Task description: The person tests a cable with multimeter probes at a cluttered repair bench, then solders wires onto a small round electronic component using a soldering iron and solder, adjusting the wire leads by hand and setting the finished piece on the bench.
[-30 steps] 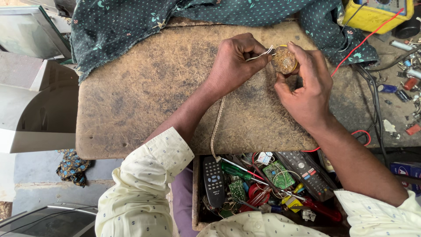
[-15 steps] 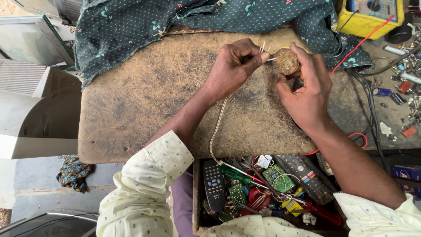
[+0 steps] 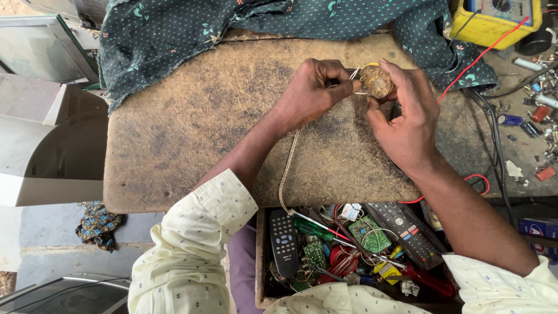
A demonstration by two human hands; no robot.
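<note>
My right hand holds a small round brownish part with yellowish tape over the worn wooden worktop. My left hand pinches thin wire leads at the left side of that part. A braided tan cord runs from under my left hand down toward the open drawer. Both sleeves are pale with small dots.
An open drawer below the worktop holds remote controls, green circuit boards, a screwdriver and wires. A dark dotted cloth covers the far edge. A yellow meter with a red lead sits top right; small parts litter the right. Grey casings stand at left.
Both hands have stayed together on the round part, with only a slight shift of the left fingers on the wires. The camera view has drifted a little.
</note>
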